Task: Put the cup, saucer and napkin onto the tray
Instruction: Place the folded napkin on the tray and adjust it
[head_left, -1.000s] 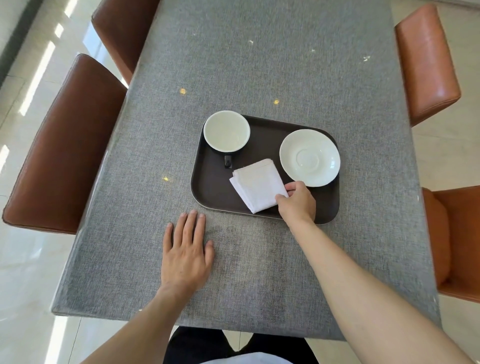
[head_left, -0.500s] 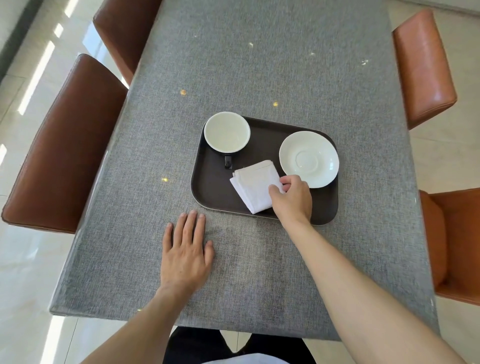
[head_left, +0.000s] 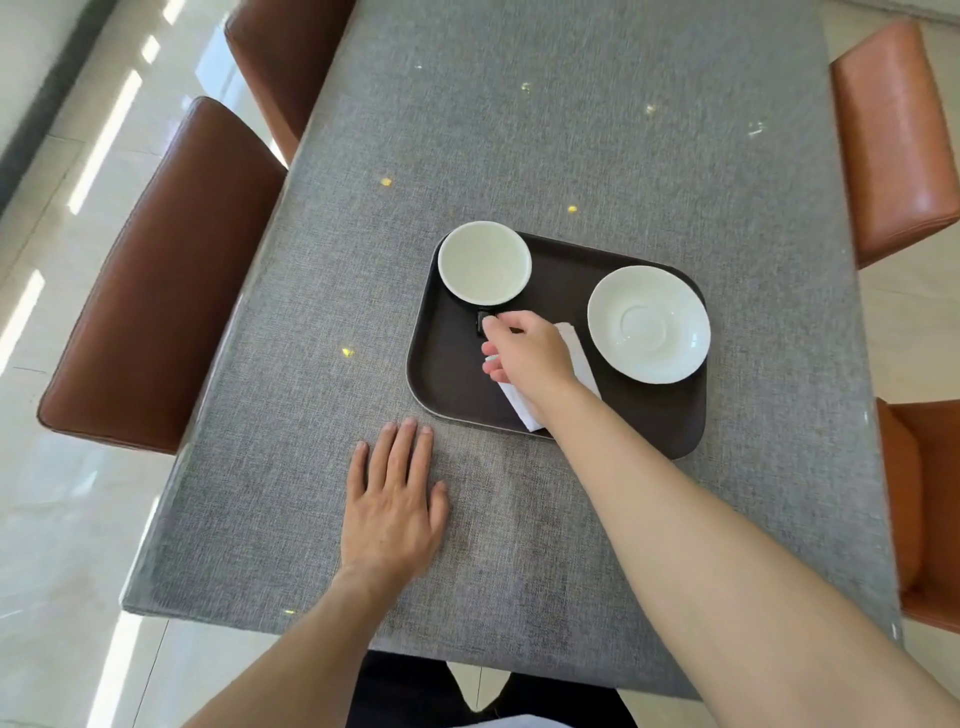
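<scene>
A dark brown tray (head_left: 649, 421) lies on the grey table. On it stand a white cup (head_left: 484, 262) with a dark handle at the far left and a white saucer (head_left: 648, 323) at the right. A folded white napkin (head_left: 577, 348) lies between them, mostly hidden under my right hand (head_left: 524, 353). That hand hovers over the napkin, fingers apart, with thumb and index fingertip at the cup's handle. My left hand (head_left: 392, 506) rests flat on the table, just in front of the tray's near left corner.
Brown leather chairs (head_left: 166, 270) line the left side of the table (head_left: 519, 130), and orange ones (head_left: 893, 140) line the right. The table's near edge runs close below my left wrist.
My right hand has left the napkin's right edge and moved left across it to the cup's handle. Cup, saucer, napkin and left hand have stayed in place.
</scene>
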